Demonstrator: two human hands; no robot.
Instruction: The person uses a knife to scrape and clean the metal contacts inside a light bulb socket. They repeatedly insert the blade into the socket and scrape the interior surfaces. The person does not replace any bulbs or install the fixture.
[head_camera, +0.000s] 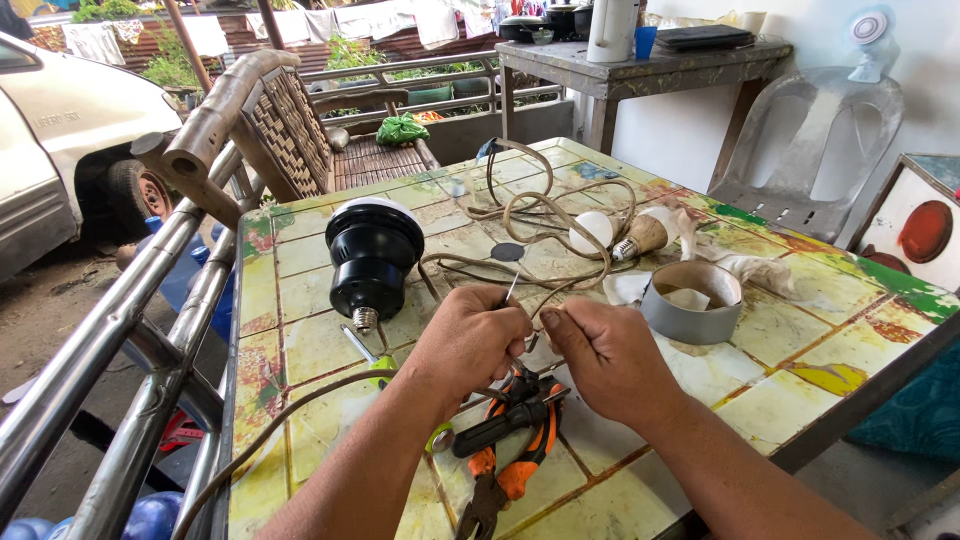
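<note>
Tiled bench outdoors, paint worn in patches.

Left hand and right hand meet near the bench's near middle, knuckles almost touching. Both pinch the same tan cord. The cord end sits right between the two grips; from there it runs up and away from the person into a loose tangle of loops toward the far edge. A second run of it trails off the near left edge, under the left forearm.

Left grip: clenched, thumb and fingers closed on the cord, with a thin metal blade or stripped wire tip poking up out of the fist; too small to tell which. Right grip: fingers curled, pinching the cord just right of the left fist. Neither hand is nearer than the other; both are on it.

Around them:
- Black lamp fitting with screw base, lying just left of and beyond the left hand.
- Green-handled screwdriver beside the left wrist.
- Orange-and-black pliers under the wrists, handles pointing toward the person.
- Two bulbs beyond the hands, inside the cord loops.
- Grey tape roll to the right of the right hand, near but apart.
</note>
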